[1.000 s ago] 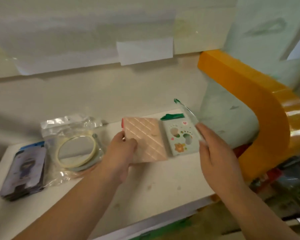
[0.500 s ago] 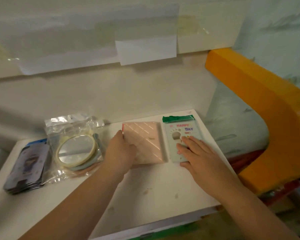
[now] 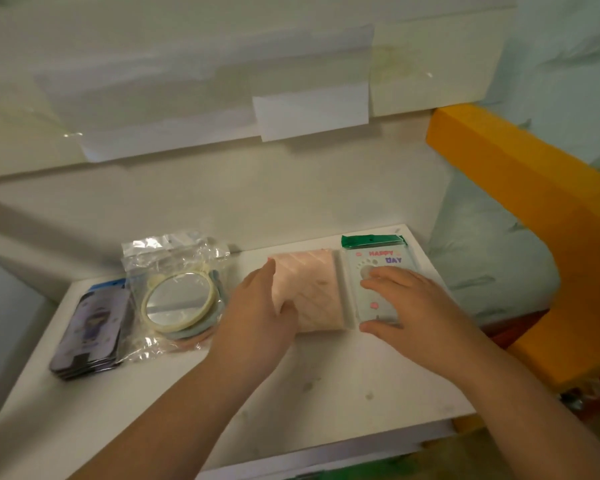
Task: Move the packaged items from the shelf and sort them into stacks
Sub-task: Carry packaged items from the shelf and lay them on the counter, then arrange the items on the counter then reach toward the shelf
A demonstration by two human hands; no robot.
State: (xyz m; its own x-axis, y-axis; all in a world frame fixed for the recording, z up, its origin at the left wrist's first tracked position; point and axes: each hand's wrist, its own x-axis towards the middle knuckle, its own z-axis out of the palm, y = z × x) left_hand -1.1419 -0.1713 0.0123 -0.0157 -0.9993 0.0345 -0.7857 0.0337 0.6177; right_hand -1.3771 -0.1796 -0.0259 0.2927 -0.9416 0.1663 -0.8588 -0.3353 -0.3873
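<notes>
Four groups of packaged items lie in a row on a white table (image 3: 326, 393). At the left is a stack of dark phone cases (image 3: 90, 327). Beside it is a clear bag holding round mirrors (image 3: 177, 299). A pink quilted package (image 3: 309, 289) lies in the middle, and my left hand (image 3: 257, 313) grips its left edge, thumb over its front. At the right is a pale green "HAPPY DAY" package (image 3: 374, 261) with a dark green header. My right hand (image 3: 406, 303) rests flat on it, fingers straight, thumb at its near edge.
A white wall with taped paper sheets (image 3: 312, 112) stands behind the table. A thick orange curved frame (image 3: 534, 209) rises at the right, with a pale green cushion (image 3: 482, 265) beneath it. The table's front edge (image 3: 326, 455) is close to me.
A second ago my right hand held the green package lifted and tilted. It has since laid it flat beside the pink package and now rests on top. My left hand stayed on the pink package.
</notes>
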